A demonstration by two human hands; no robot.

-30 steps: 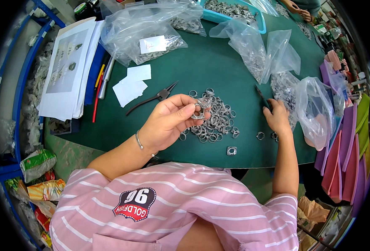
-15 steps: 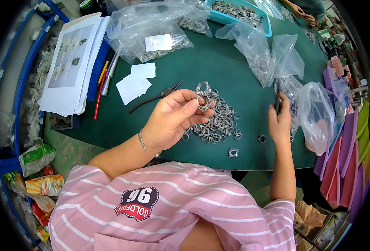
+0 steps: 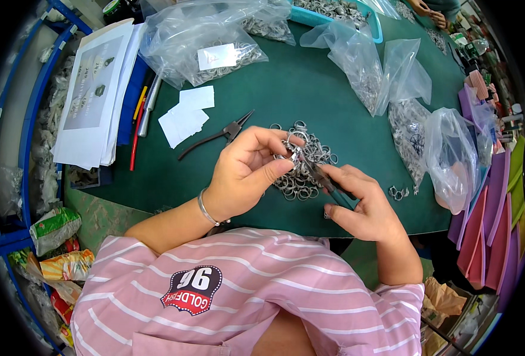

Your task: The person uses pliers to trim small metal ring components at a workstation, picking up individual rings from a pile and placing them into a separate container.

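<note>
In front of my chest my left hand pinches a grey metal ring between thumb and fingers. My right hand is wrapped round a pair of dark-handled pliers. The pliers' jaws reach up to the ring and meet it at my left fingertips; whether they grip it I cannot tell. Just behind and below both hands lies a pile of grey metal rings, partly covered by them. A second pair of pliers rests on the green table, beyond my left hand.
White paper slips lie left of the second pliers. Printed sheets, pens and a blue tray are farther left. Clear bags of metal parts stand at right, another bag at the back. Loose rings lie near the right. Another person's hands show far off.
My right hand has come left from beside the bags, bringing the pliers to the ring in my left hand. Loose rings now show where my right hand was close by.
</note>
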